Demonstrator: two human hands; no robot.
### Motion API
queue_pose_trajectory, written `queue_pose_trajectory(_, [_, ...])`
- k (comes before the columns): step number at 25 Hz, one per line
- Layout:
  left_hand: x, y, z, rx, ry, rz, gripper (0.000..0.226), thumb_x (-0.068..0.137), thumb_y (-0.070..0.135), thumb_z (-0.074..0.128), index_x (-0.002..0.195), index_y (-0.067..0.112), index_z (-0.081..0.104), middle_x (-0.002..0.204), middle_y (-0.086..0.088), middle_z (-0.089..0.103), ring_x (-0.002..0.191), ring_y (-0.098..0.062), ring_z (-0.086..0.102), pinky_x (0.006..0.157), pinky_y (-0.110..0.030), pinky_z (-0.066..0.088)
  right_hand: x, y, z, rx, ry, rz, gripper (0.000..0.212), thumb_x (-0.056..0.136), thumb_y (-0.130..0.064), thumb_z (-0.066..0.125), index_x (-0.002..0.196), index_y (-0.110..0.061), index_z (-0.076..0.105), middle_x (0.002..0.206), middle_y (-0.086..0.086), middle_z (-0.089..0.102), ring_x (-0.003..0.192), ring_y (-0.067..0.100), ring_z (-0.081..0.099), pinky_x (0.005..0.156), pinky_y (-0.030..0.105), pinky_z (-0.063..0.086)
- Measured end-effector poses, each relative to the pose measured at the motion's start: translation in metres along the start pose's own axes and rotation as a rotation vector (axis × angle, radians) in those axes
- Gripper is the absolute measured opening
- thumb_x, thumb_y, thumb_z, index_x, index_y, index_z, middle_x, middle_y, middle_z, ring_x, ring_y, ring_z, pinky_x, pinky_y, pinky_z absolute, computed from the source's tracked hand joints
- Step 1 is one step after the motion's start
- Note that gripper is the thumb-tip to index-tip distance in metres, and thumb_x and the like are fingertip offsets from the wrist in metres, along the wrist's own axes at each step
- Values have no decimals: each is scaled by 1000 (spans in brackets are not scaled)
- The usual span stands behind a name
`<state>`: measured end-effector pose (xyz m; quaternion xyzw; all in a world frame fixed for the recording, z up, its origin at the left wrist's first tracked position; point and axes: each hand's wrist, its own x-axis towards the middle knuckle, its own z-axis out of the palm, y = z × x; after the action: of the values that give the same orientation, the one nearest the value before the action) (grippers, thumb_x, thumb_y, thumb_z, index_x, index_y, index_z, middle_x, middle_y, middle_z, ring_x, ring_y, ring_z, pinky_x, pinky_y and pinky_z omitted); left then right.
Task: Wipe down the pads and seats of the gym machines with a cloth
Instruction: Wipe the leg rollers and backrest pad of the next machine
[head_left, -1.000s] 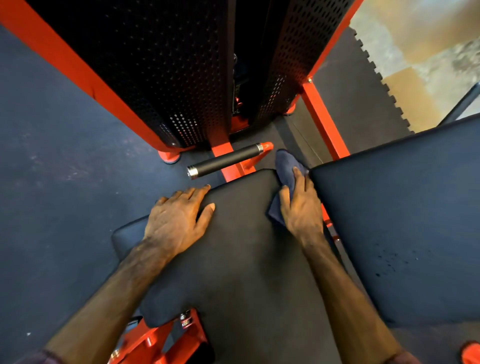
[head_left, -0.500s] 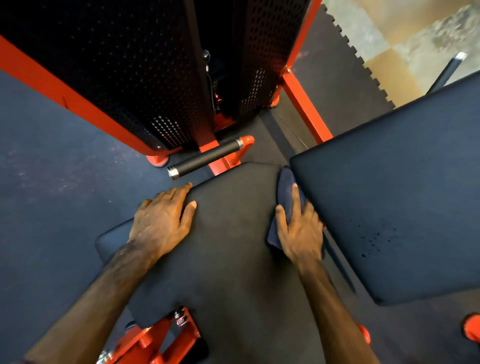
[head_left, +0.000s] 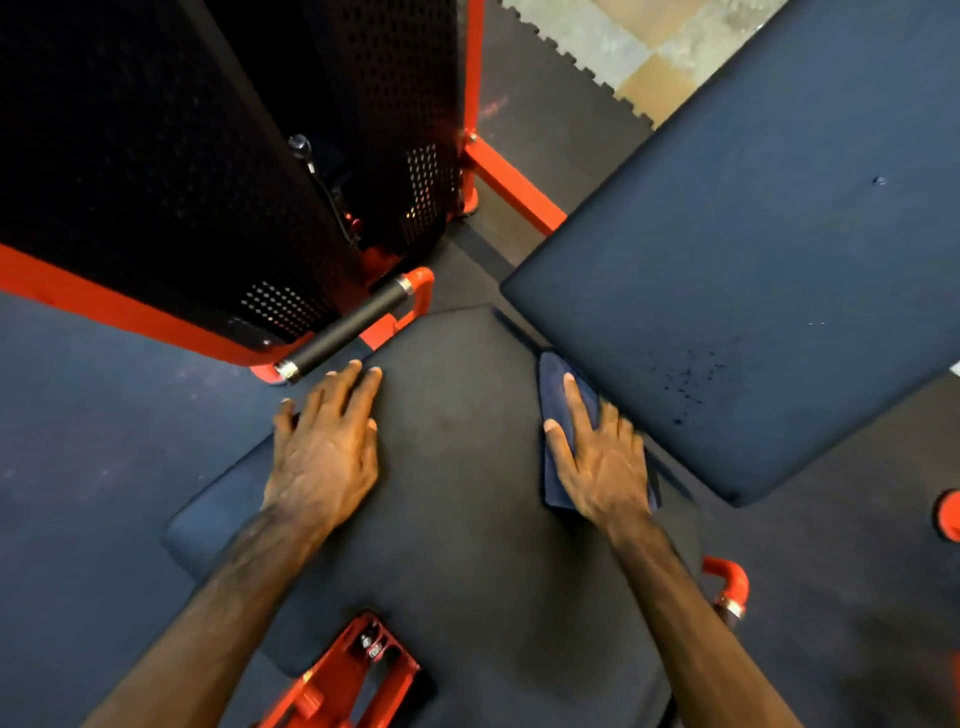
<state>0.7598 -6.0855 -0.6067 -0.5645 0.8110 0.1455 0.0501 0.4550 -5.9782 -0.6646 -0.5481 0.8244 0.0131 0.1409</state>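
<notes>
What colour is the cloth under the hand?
Dark blue. The cloth shows in the head view, under the right hand.

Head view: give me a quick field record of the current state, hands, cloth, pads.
left hand: flat on seat pad, fingers straight, holds nothing
right hand: presses dark blue cloth flat on the seat pad's right edge
back pad: angled, right of the cloth, dark specks near its lower part
handle bar: black grip, beyond the left hand
frame: red
</notes>
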Motion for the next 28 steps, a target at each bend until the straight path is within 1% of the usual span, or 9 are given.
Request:
queue_pose_trajectory(4, [-12,39,12,28,-17,188,62,98,36,44,159,25,43,167,-1,38,153,-25,37,118,-73,27,26,-14,-5,71,-97,-7,78,97,-72,6,168,-40,4,156,23,45,128,48,53,107,57,42])
queue_pose_trajectory(7, [-28,61,33,40,-3,267,60,101,36,53,160,25,43,168,-2,37,157,-24,31,121,-75,17,10,12,7,88,-56,-69,73,102,-69,13,168,-39,8,158,19,43,127,45,52,105,56,44])
queue_pose_trajectory(11, [-57,86,40,45,-43,372,63,98,42,49,159,24,45,168,-3,37,157,-23,30,120,-75,19,-61,58,7,40,-26,82,71,104,-65,20,168,-35,18,157,22,42,130,47,48,111,61,39])
queue_pose_trajectory(16, [-70,103,52,82,-61,431,58,103,41,51,158,25,46,168,-3,37,159,-23,28,122,-74,17,-18,20,2,119,-109,103,70,103,-66,16,168,-42,8,163,17,36,142,44,39,119,63,27])
queue_pose_trajectory(18, [-75,106,56,74,-70,445,59,103,43,48,159,25,44,169,-2,35,159,-23,25,123,-74,15,-34,34,9,118,-59,106,69,103,-66,18,168,-41,11,162,16,37,141,43,40,119,62,29])
queue_pose_trajectory(20, [-77,107,55,80,-87,463,62,102,47,37,160,26,43,169,-1,34,160,-22,25,123,-73,15,-72,69,12,125,-10,202,72,101,-67,18,167,-39,20,158,18,43,140,45,42,118,63,31])
queue_pose_trajectory(23, [-81,112,55,93,-112,495,64,102,50,30,161,26,41,170,-1,32,160,-22,22,122,-74,16,-93,95,10,187,-96,374,77,97,-72,16,167,-40,21,159,20,39,147,45,33,121,64,25])
queue_pose_trajectory(25, [-85,119,62,108,-106,536,63,103,50,31,160,26,43,170,-1,33,160,-23,23,121,-75,17,-68,90,8,178,-153,357,70,102,-71,25,166,-42,21,161,17,38,146,43,36,122,62,23])
queue_pose_trajectory(28, [-91,132,74,119,-101,595,61,104,49,33,160,26,43,171,-1,30,161,-22,20,122,-75,14,-55,104,11,235,-174,263,65,104,-70,32,163,-45,27,160,7,45,142,40,44,116,58,30])
